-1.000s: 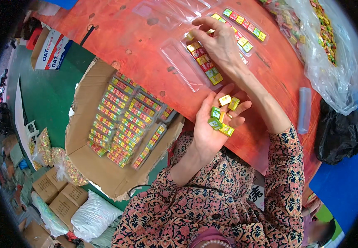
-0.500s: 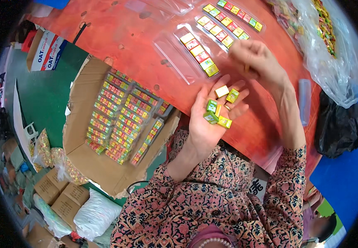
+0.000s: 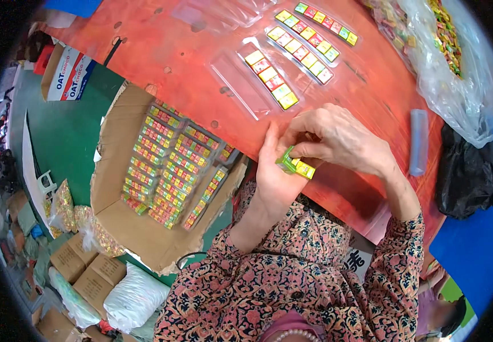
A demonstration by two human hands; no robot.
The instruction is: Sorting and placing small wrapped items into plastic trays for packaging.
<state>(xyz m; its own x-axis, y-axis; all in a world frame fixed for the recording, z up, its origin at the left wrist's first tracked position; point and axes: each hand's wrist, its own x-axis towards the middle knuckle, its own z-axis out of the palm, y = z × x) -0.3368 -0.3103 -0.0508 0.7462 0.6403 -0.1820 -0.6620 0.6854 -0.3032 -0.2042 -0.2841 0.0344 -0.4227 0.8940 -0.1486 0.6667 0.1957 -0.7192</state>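
Note:
My left hand (image 3: 275,179) is palm up near the table's front edge, cradling small printed boxes. A green box (image 3: 286,161) and a yellow box (image 3: 304,169) show at its palm; any others are covered. Over that palm, my right hand (image 3: 346,137) is bent down with its fingers drawn together, the thumb against the green box. What lies between those fingertips is hidden. Just beyond my hands is a clear plastic tray (image 3: 238,91) with one row of small red, yellow and green boxes (image 3: 271,78).
More filled rows (image 3: 300,51) lie farther back on the red table (image 3: 161,43). A clear bag of small boxes (image 3: 446,74) is at far right, above a black bag (image 3: 467,176). Left of the table, an open carton (image 3: 112,219) holds many filled packs.
My right hand has come down and left from above the table onto my left palm. It now covers several boxes that showed there, and my left fingers are mostly hidden.

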